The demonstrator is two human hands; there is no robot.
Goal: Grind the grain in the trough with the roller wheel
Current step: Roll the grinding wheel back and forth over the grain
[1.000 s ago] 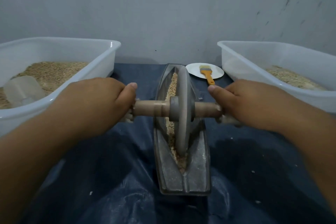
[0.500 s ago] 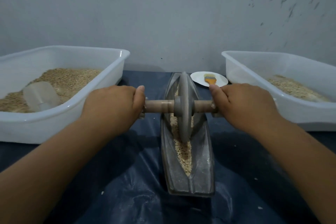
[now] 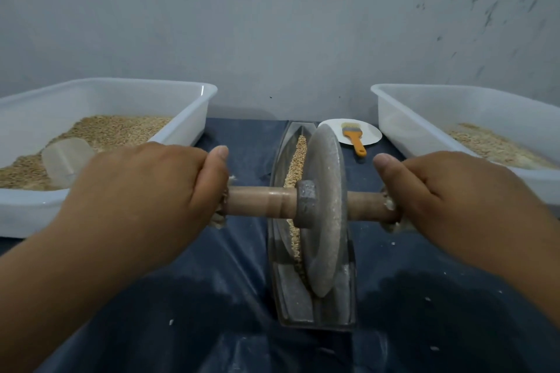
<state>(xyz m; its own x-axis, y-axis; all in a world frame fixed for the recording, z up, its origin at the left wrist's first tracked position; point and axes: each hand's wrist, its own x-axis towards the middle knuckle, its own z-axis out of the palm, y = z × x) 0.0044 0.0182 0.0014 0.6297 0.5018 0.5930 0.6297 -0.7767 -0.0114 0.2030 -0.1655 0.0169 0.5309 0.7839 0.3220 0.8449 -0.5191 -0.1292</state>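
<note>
A grey boat-shaped metal trough (image 3: 286,291) lies lengthwise on the dark blue sheet in front of me. Tan grain (image 3: 296,160) lines its groove. A grey stone roller wheel (image 3: 325,221) stands upright in the groove, towards the near half of the trough. A wooden axle (image 3: 260,200) runs through its hub. My left hand (image 3: 145,191) is closed around the left end of the axle. My right hand (image 3: 448,191) is closed around the right end. Both thumbs point inward along the axle.
A white plastic tub (image 3: 188,127) of grain with a clear scoop (image 3: 65,160) stands at the left. A second white tub (image 3: 394,118) with ground grain stands at the right. A white plate (image 3: 368,130) holding an orange-handled brush (image 3: 354,142) lies behind the trough. A grey wall is close behind.
The wheel rolled away from me to the far part of the trough, then back towards me to the near half. Both hands kept their grip on the axle.
</note>
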